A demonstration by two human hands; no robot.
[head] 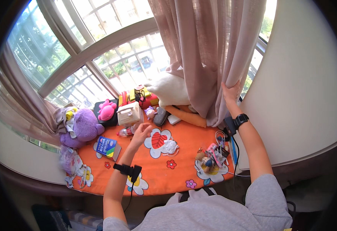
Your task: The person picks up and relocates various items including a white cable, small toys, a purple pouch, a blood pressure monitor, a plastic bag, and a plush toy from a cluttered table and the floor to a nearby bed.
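My right hand (231, 91) is at the outer edge of a mauve curtain (198, 52), with the cloth at its thumb; part of the fingers is hard to make out. The curtain hangs over part of a white plush toy (172, 89), beside an orange padded piece (187, 116). My left hand (143, 133) hovers over the orange flowered cloth (157, 176), fingers loosely bent and apart, holding nothing. Near it are a clear plastic bottle (127, 131) with a red cap and a cream box-shaped device (128, 113) with a handle.
A purple plush toy (86, 124), a thick blue dictionary (107, 147) and a pink toy (107, 109) lie to the left. A white mask (171, 146) rests mid-cloth. Small toys and cables (211, 158) are heaped at right, beside a white panel (298, 95). Barred windows (128, 57) stand behind.
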